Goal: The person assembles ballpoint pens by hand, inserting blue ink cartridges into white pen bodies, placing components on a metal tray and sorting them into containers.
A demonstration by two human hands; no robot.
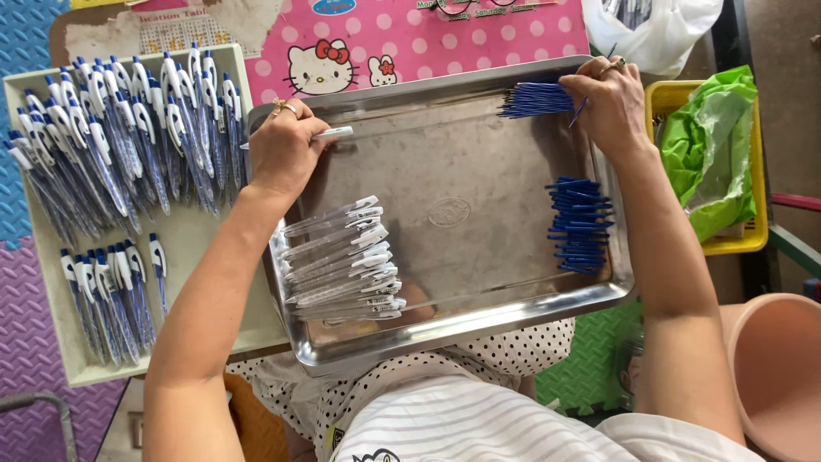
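Assembly step in hand, by my reading: left hand [282, 145] pinches a clear pen barrel [329, 133] over the steel tray [462, 257]; right hand [611, 98] grasps one blue refill [580, 111] beside the refill bundle [534, 99]; next move calls for aligning refill tip with barrel mouth

A home workplace: foam floor mats [34, 299], cartoon poster [402, 43], trays of pens [111, 145].
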